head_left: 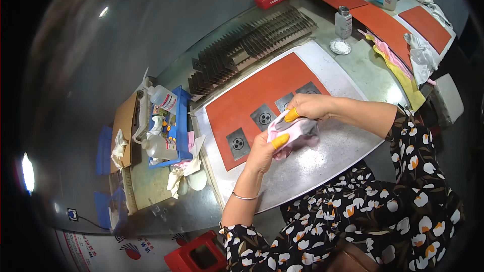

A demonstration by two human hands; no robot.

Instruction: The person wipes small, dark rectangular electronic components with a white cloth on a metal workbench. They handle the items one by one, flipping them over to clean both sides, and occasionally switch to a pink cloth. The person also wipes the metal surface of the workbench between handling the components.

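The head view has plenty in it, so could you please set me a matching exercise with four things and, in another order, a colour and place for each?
1. cloth
2. basket
3. stool
4. mat

A. orange-red, beneath grey plates
B. red, at the picture's lower edge
C. pinkish, in the left hand and right hand
D. blue, containing bottles

Pairs: 1-C, 2-D, 3-B, 4-A.

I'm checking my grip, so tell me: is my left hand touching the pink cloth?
Touching. The head view shows the left hand gripping the pink cloth, its yellow cover pressed on the fabric.
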